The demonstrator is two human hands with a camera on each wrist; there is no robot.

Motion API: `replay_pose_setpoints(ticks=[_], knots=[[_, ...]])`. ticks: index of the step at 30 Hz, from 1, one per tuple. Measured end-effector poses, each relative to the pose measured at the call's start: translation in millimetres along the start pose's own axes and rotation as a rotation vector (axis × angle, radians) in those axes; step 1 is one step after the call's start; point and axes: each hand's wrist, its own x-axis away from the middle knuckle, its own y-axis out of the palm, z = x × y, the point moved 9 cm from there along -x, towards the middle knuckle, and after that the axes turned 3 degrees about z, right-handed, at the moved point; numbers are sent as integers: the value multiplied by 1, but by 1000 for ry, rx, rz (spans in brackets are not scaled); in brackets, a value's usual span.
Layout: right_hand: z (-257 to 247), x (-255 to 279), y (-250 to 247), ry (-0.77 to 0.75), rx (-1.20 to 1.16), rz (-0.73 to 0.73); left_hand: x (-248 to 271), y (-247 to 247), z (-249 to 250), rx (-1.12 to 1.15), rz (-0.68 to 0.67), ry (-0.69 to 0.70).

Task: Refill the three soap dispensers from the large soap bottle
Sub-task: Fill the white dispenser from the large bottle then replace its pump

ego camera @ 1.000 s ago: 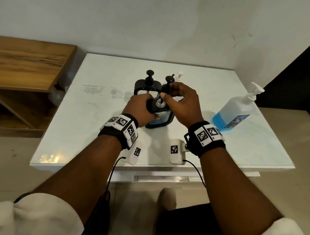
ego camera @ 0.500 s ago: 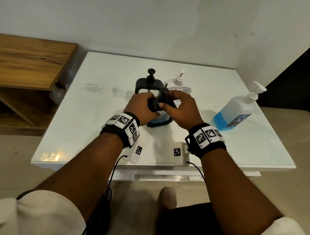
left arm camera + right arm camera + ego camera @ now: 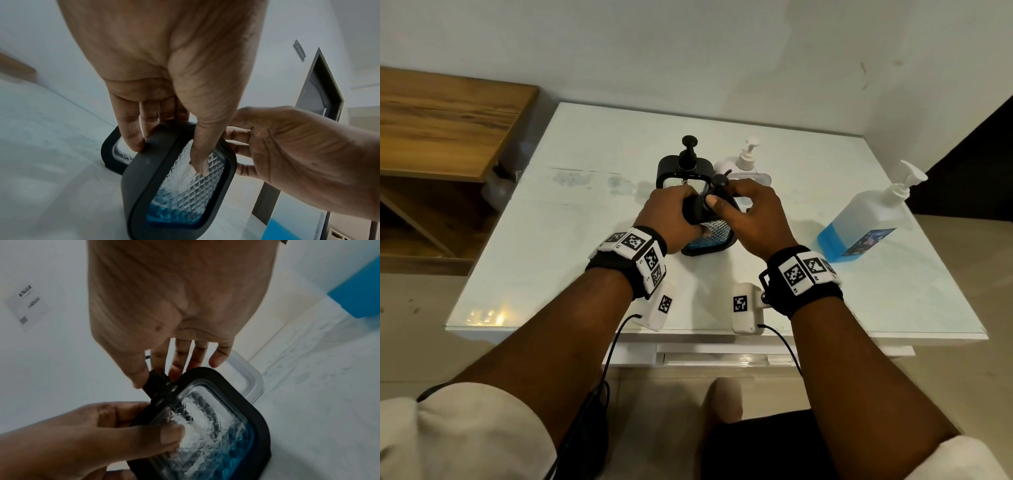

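A black-framed dispenser (image 3: pixel 709 236) of diamond-textured clear panels, with blue soap pooled at its base, is gripped by the left hand (image 3: pixel 671 214). Its black pump cap (image 3: pixel 719 181) is pinched by the right hand (image 3: pixel 748 214). Beyond the fingers stand two more dispensers; rightward, the large soap bottle (image 3: pixel 866 219), part-filled blue.

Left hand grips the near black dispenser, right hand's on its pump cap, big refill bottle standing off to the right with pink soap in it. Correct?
One slip: the soap in the large soap bottle is blue, not pink, as the head view shows. The rest holds: the left hand grips the near black dispenser, the right hand pinches its pump cap, and the bottle stands to the right.
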Motion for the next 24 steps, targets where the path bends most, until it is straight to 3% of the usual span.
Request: replay_pose_setpoints(ticks=[6,12,20,24], knots=[[1,2,0,22,-33,62,2,0,1,16,4,17],[6,7,11,42,-102,-10,3,0,1,31,13,22],[10,11,12,95,-207,120,4,0,2,52,15,36],[11,12,19,110,-215,42,4,0,2,60,13,27]])
